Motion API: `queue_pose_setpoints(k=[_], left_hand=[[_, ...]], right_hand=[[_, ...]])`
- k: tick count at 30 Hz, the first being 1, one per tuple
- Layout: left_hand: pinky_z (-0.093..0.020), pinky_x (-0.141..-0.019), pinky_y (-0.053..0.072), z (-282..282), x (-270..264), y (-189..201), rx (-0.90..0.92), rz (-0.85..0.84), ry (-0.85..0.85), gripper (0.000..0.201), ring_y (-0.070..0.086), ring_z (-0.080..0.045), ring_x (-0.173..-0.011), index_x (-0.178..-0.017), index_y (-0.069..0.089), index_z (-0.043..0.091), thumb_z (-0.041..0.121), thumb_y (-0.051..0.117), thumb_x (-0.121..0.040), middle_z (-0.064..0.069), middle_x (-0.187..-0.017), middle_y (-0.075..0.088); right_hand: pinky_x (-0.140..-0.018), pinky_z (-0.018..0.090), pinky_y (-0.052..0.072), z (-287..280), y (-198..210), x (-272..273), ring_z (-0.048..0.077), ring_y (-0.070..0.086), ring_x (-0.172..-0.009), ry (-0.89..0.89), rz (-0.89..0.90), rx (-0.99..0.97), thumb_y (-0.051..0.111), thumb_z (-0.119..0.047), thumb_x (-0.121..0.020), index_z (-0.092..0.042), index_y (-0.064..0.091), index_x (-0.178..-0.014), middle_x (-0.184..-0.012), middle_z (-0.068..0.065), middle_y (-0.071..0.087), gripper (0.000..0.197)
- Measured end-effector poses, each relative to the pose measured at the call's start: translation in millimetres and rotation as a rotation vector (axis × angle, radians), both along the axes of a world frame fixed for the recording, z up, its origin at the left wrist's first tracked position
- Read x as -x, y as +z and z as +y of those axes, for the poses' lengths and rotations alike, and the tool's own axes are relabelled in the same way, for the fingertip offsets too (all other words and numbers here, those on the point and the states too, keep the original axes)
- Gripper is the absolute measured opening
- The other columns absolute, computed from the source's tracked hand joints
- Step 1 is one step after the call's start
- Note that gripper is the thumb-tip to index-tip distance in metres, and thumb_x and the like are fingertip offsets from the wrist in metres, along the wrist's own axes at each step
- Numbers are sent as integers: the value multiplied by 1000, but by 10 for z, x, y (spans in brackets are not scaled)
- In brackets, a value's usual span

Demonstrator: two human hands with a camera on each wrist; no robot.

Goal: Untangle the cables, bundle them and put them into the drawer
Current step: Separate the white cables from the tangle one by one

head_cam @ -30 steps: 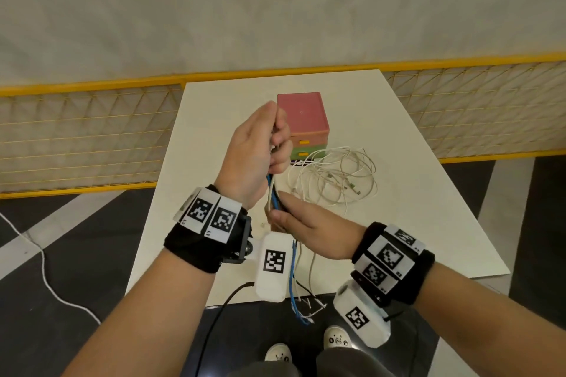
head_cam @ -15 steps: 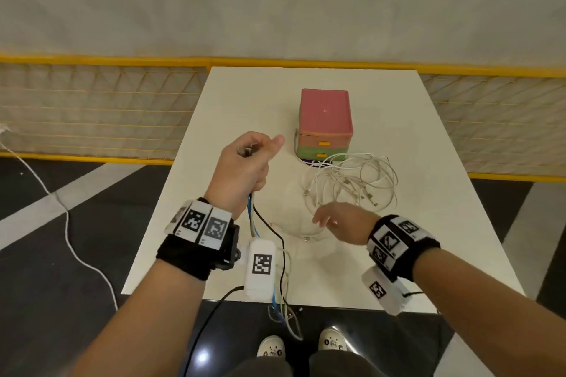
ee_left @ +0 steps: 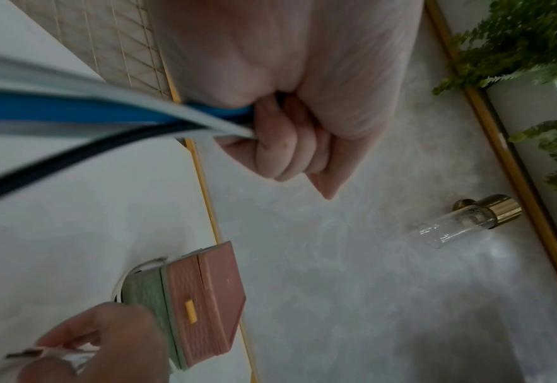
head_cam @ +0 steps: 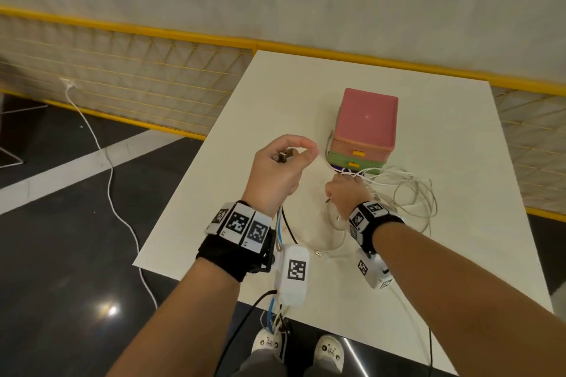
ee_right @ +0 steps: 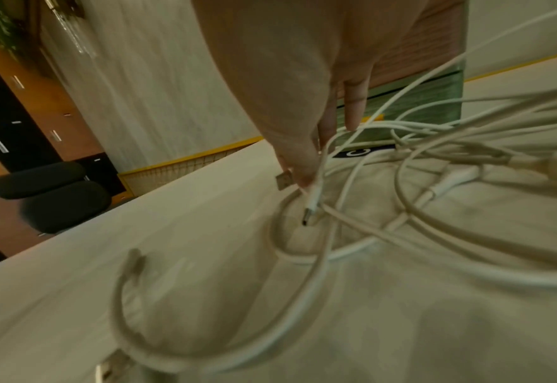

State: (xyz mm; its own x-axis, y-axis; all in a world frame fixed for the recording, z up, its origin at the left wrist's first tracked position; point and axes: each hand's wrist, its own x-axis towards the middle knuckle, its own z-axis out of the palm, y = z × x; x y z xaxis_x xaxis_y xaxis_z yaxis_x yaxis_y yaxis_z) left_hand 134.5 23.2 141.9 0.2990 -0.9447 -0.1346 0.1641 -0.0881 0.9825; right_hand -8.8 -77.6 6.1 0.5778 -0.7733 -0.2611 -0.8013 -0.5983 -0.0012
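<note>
My left hand point(head_cam: 283, 168) is raised over the table's left side. It grips a bunch of blue, white and black cables point(ee_left: 73, 111), whose metal plugs point(head_cam: 283, 157) stick out of the fist. The rest of the bunch point(head_cam: 279, 223) hangs past my wrist and over the near edge. My right hand point(head_cam: 344, 193) is low on the table, just in front of the drawer box point(head_cam: 366, 116). Its fingers point(ee_right: 306, 168) pinch strands of the white cable tangle point(head_cam: 407, 193); a plug end point(ee_right: 311, 207) lies right beneath them. The box is pink on top, with green and purple drawers below.
The white table point(head_cam: 275, 101) ends close to my body, and my shoes point(head_cam: 329, 349) show below its edge. A yellow mesh fence point(head_cam: 122, 76) runs behind the table. A white cord point(head_cam: 107, 162) trails across the dark floor on the left.
My right hand let go of the bunch near my left wrist and moved forward into the white tangle by the box. My left hand came down and left, still gripping the bunch.
</note>
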Motion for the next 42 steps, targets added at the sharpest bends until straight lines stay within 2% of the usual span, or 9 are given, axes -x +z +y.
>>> queue_pose_setpoints(k=[6, 9, 13, 21, 26, 32, 36, 40, 42], left_hand=[[-16, -38, 21, -68, 38, 29, 33, -38, 87, 6, 23, -8, -39, -88, 68, 12, 7, 68, -87, 3, -57, 31], [-17, -37, 23, -124, 112, 91, 54, -47, 116, 8, 25, -8, -40, -95, 70, 11, 13, 70, -87, 5, -57, 33], [-14, -41, 29, -135, 387, 235, 64, -120, -21, 22, 33, -3, -38, -101, 71, 7, 25, 66, -90, 14, -46, 41], [-18, -41, 26, -124, 495, 387, 183, -170, 75, 40, 31, -6, -37, -67, 53, 9, 30, 47, -101, 10, -43, 41], [-21, -42, 21, -75, 275, 519, 240, 175, 237, 34, 30, -9, -43, -69, 48, 16, 21, 42, -102, 3, -52, 42], [-21, -56, 48, 35, -97, 523, 284, 629, 320, 41, 41, -9, -50, -65, 42, 19, 35, 44, -102, 6, -51, 31], [-18, -35, 18, 102, -33, 523, 268, 192, 159, 32, 22, -7, -42, -71, 48, 21, 33, 46, -101, 7, -52, 28], [-17, -38, 23, 151, 279, 556, 181, -270, -201, 9, 29, -7, -39, -98, 69, 26, 27, 61, -93, 11, -44, 39], [-16, -38, 24, 168, 403, 510, 172, -287, -253, 17, 30, -7, -38, -80, 69, 25, 31, 61, -93, 8, -45, 40]], right_hand=[[-84, 34, 49, 62, 381, 90, 16, 65, -87, -260, -917, -199, 53, -21, -94, -23, 60, -100, -92, 1, 70, 10], [-73, 38, 58, 247, 887, 151, 17, 68, -73, -344, -1405, -391, 58, -9, -91, -20, 54, -97, -82, 17, 66, 13], [-61, 39, 58, 545, 1370, 237, 23, 65, -63, -317, -1699, -494, 58, -2, -89, -6, 46, -94, -74, 24, 64, 14], [-63, 26, 47, 931, 1423, 488, 16, 54, -58, -197, -1422, -505, 53, -9, -94, -14, 60, -109, -63, -1, 61, 18], [-63, 23, 39, 865, 1486, 739, 20, 44, -60, -168, -1163, -343, 47, -27, -97, -30, 69, -85, -75, 22, 58, 25], [-62, 23, 39, 684, 1500, 1099, 16, 46, -60, -292, -1143, -239, 51, -18, -95, -25, 66, -75, -72, -5, 62, 26], [-59, 6, 36, 643, 1695, 927, -5, 51, -58, -262, -1203, -167, 51, -10, -95, -12, 68, -84, -63, -19, 60, 21], [-69, 7, 38, 600, 1955, 624, -4, 54, -74, -110, -1124, -90, 55, -16, -93, -23, 69, -85, -80, -9, 60, 17], [-71, 7, 39, 589, 2066, 518, -2, 54, -77, -49, -1085, -81, 56, -14, -93, -13, 70, -89, -81, -10, 60, 15]])
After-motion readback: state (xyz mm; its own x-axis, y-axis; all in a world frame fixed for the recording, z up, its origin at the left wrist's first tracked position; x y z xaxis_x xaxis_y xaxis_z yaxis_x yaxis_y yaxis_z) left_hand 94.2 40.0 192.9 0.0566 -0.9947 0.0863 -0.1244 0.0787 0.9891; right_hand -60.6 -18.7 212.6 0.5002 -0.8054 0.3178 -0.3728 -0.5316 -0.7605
